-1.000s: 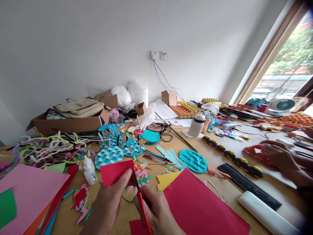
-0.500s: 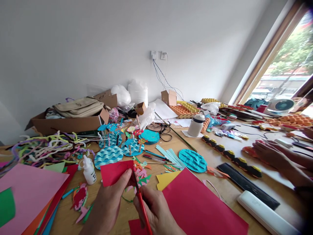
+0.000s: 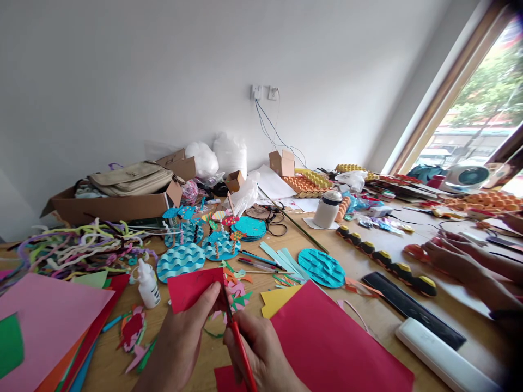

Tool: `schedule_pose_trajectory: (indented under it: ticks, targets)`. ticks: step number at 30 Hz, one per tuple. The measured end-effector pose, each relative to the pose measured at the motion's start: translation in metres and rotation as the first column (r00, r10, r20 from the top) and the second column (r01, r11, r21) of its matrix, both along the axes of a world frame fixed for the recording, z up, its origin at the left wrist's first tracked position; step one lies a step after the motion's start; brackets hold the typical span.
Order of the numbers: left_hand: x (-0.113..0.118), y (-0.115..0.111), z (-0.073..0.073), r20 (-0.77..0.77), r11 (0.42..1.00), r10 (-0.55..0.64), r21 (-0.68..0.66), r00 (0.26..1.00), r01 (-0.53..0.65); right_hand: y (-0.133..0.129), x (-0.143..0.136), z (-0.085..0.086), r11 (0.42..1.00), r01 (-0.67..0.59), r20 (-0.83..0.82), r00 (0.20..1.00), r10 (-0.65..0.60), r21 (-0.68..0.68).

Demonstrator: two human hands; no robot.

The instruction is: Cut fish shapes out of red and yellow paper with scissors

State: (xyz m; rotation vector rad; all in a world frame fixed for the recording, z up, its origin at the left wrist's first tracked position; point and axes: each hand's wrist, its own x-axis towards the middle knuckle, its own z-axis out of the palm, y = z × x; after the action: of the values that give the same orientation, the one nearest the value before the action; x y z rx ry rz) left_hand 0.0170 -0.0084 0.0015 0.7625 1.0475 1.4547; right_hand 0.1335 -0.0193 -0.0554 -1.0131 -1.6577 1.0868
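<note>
My left hand [image 3: 190, 321] pinches a small piece of red paper [image 3: 190, 288] near its right edge, thumb on top. A faint curved pencil line shows on that paper. My right hand [image 3: 261, 348] is closed around red-handled scissors [image 3: 239, 345], whose dark blades point up and away and meet the paper's right edge beside my left fingertips. Under and beyond the blades lie colourful paper scraps [image 3: 241, 299]. A large red sheet [image 3: 335, 343] lies right of my right hand, partly over a yellow piece [image 3: 278, 300].
White glue bottle [image 3: 147, 284] and stacked coloured paper [image 3: 53, 321] stand left. Blue wavy discs [image 3: 181, 262] lie ahead. A white jar [image 3: 327, 209], black-and-yellow egg-carton strip [image 3: 384, 258] and white case [image 3: 445, 354] are right. Another person's hands [image 3: 461, 261] work at the far right.
The scissors' handles have shifted very slightly to the right in my right hand. My left hand and the red paper look almost unchanged. The other person's hands have moved a little.
</note>
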Motion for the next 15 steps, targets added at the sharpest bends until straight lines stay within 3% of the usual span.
schedule_pose_trajectory:
  ticks: [7,11,15]
  targets:
    - [-0.007,0.003,-0.017,-0.093,0.996,0.089,-0.002,0.992,-0.090,0.001,0.000,-0.002,1.000,-0.016,0.014,1.000,0.016,0.001]
    - [-0.013,0.005,-0.026,-0.131,0.998,0.067,-0.009,0.989,-0.069,0.000,0.001,0.006,1.000,-0.025,0.021,0.999,0.025,0.000]
    - [-0.016,0.006,-0.024,-0.142,0.999,0.031,-0.009,0.989,-0.033,-0.002,0.003,0.016,0.999,-0.046,0.035,0.998,0.046,-0.013]
